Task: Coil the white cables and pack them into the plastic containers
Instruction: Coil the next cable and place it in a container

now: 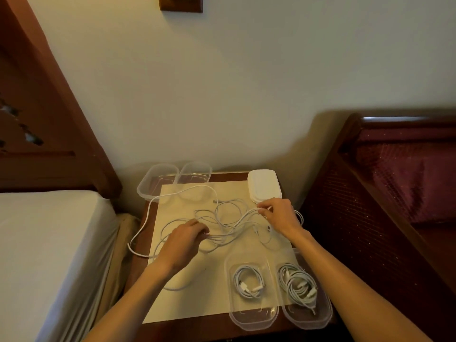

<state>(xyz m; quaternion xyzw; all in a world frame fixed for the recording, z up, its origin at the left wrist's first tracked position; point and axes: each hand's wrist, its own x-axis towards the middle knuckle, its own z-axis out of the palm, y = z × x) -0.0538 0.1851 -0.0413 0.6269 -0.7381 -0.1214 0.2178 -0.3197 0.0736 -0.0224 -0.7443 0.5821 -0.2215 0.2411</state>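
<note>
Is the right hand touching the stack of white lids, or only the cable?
Cannot tell. In the head view the right hand pinches a white cable beside the lids, but their edges overlap there.

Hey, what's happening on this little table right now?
A person is sorting a tangle of loose white cables on the table. The left hand and right hand each pinch strands of it. Two near containers already hold coiled cables, two far containers look empty, and a stack of white lids sits at the back.
</note>
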